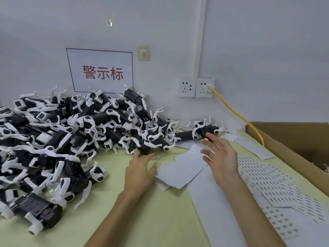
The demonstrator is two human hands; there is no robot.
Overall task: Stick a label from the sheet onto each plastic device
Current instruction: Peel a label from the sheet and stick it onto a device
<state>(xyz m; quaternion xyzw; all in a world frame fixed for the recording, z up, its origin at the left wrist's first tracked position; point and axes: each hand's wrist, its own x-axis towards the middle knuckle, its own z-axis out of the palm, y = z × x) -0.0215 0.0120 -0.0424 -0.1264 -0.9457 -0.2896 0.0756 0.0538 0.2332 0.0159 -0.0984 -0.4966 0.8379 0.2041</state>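
Here, in the head view, the pile of plastic devices (71, 132) fills the left and back of the green table (151, 220) up to the wall. The left hand (140, 170), fingers straight and spread and holding nothing, reaches to the pile's near edge. The right hand (220, 157), likewise spread and empty, is raised over loose white paper (181, 168), the label sheets (267, 177) lie just right of it along the cardboard box (293, 145), and bare table shows between the forearms.
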